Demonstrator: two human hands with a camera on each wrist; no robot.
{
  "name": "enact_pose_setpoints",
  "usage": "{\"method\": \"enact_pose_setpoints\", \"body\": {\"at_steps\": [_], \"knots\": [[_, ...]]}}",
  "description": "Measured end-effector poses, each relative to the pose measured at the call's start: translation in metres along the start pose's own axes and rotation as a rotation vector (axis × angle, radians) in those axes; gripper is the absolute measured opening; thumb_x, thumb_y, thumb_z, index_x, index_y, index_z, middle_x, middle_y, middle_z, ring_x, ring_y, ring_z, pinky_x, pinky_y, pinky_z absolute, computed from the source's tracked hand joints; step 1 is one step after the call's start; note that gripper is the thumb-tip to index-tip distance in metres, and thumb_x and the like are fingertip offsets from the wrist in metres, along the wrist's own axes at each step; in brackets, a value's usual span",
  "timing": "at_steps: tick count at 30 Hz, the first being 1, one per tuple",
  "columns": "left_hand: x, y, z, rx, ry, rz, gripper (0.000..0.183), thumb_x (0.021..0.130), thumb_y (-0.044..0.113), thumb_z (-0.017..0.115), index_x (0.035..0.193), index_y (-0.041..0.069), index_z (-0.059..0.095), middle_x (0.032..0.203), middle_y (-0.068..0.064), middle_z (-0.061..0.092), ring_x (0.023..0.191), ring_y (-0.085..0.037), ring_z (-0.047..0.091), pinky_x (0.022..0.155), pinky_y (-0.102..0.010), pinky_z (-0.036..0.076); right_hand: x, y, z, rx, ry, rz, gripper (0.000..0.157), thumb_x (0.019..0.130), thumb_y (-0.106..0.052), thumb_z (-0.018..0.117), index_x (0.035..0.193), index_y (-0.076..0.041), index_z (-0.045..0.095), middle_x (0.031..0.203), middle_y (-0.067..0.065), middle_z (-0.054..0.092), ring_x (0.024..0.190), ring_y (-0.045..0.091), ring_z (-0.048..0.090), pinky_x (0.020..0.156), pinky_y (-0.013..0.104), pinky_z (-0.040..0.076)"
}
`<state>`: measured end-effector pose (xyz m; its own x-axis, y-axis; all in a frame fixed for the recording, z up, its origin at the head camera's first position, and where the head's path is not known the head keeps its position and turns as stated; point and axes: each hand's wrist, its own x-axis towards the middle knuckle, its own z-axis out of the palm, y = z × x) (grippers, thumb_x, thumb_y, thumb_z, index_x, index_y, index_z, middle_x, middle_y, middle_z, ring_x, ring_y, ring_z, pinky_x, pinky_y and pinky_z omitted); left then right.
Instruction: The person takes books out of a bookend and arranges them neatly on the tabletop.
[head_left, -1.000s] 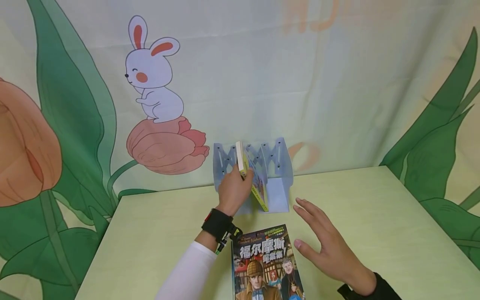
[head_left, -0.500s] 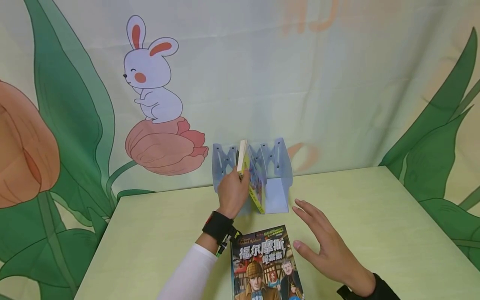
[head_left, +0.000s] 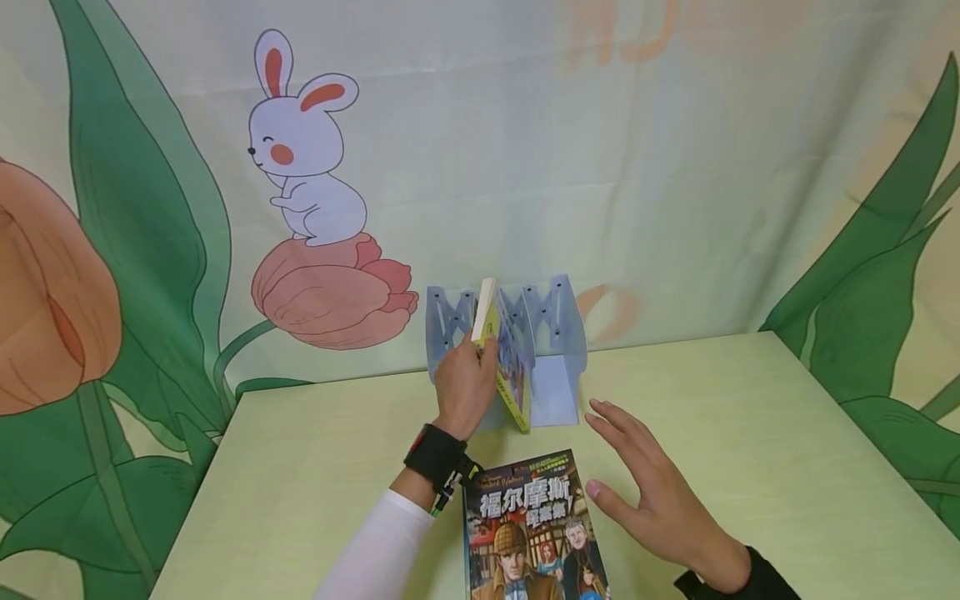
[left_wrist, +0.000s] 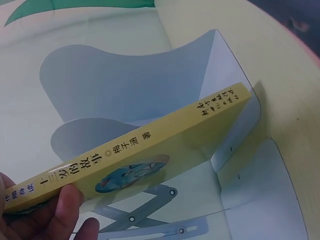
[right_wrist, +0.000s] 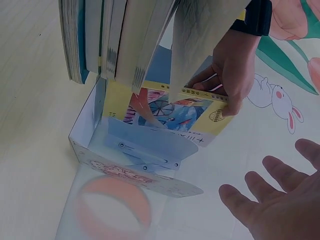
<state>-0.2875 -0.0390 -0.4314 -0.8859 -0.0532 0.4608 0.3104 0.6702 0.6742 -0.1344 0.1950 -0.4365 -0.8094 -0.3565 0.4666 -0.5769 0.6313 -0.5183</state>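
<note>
My left hand [head_left: 463,387] grips a thin yellow book [head_left: 513,382] by its far end, thumb on the right side. The book stands on edge, a little slanted, inside a pale blue-grey expandable book rack [head_left: 555,392] with crossed metal struts at its back. In the left wrist view the yellow spine [left_wrist: 130,142] with printed characters faces the camera; the illustrated cover [right_wrist: 175,111] shows in the right wrist view. My right hand [head_left: 660,500] hovers with fingers spread and holds nothing. Left of it lies a dark comic-style book [head_left: 528,533], its lower part cut off by the frame.
Page edges of several books [right_wrist: 120,40] fill the top of the right wrist view. The pale green table [head_left: 315,483] meets a printed cloth backdrop [head_left: 675,208] right behind the rack. The rack's right bay [head_left: 553,387] shows its bare base.
The yellow book's far end has shifted slightly right and its near end slightly left and nearer, with my left hand still on it. My right hand stays in place.
</note>
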Motion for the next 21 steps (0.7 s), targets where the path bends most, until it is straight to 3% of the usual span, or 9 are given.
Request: {"method": "enact_pose_setpoints", "body": {"at_steps": [8, 21], "knots": [[0.0, 0.006, -0.005, 0.024, 0.036, 0.028, 0.036, 0.103, 0.031, 0.042, 0.105, 0.004, 0.065, 0.048, -0.003, 0.048, 0.034, -0.012, 0.039, 0.035, -0.024, 0.02, 0.0, 0.0, 0.0, 0.0, 0.002, -0.001, 0.076, 0.088, -0.022, 0.071, 0.154, -0.023, 0.032, 0.161, 0.001, 0.029, 0.148, 0.02, 0.027, 0.104, 0.06, 0.039], [0.001, 0.013, -0.014, 0.008, 0.084, 0.038, 0.038, 0.102, 0.033, 0.043, 0.101, 0.002, 0.065, 0.053, -0.008, 0.058, 0.039, -0.013, 0.052, 0.035, -0.022, 0.019, 0.0, -0.001, -0.001, 0.005, 0.008, -0.003, 0.076, 0.088, -0.022, 0.071, 0.154, -0.023, 0.032, 0.161, 0.001, 0.029, 0.148, 0.021, 0.028, 0.103, 0.06, 0.039]]}}
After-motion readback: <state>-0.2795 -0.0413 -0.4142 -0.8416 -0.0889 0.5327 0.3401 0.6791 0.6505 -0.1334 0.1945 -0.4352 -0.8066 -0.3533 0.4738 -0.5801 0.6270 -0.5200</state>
